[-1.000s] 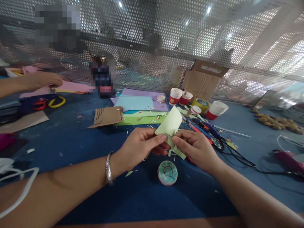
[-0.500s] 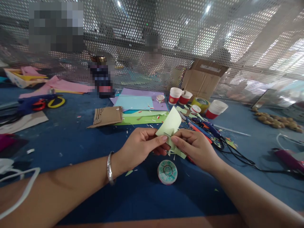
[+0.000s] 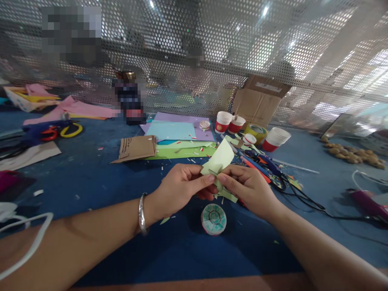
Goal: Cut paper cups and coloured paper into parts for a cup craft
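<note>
A pale green piece of paper [image 3: 222, 155] is pinched between my two hands above the blue table. My left hand [image 3: 184, 186], with a silver bangle at its wrist, grips the paper's lower left part between thumb and fingers. At the lower right, the thumb and fingers of my right hand [image 3: 245, 186] close on the same piece; its lower end is partly hidden by the fingertips. Just below the hands, a round disc [image 3: 214, 219] with a green and white painted top and a red edge lies on the table.
Coloured paper sheets [image 3: 172, 129] and a folded cardboard piece [image 3: 138, 148] lie ahead. Paper cups [image 3: 223, 121], yellow tape [image 3: 256, 133] and a glue gun [image 3: 268, 161] with a black cable sit to the right. Scissors [image 3: 71, 129] lie left. A perforated metal screen [image 3: 169, 60] stands behind.
The green paper has shifted very slightly to the right and its top tilts a little more that way. Both hands keep their pinch on it; the disc has not moved.
</note>
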The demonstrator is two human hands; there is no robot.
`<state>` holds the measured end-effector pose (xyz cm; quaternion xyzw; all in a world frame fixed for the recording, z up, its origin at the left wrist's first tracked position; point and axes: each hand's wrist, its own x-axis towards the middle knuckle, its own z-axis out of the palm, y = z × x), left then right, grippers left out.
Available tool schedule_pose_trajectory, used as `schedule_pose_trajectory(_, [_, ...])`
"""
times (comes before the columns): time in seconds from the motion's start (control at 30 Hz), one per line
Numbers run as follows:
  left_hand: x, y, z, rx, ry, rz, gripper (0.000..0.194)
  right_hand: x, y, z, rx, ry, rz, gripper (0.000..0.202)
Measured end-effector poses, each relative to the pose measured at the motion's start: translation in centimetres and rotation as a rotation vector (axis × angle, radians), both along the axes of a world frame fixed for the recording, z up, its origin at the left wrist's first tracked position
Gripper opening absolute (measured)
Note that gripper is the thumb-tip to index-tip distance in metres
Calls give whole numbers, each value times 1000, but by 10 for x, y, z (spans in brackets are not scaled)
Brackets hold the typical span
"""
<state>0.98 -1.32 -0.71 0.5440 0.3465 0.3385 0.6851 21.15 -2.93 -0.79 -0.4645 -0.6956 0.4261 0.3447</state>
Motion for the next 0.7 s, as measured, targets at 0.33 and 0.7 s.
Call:
schedule_pose_trajectory(0.33, [0,2,-1,45,45,-19,19,0,-1,-1,6,-6,5,35])
schedule_pose_trajectory(0.7, [0,1,-2,42,63,-44,23,0,0,0,33,10,16,33])
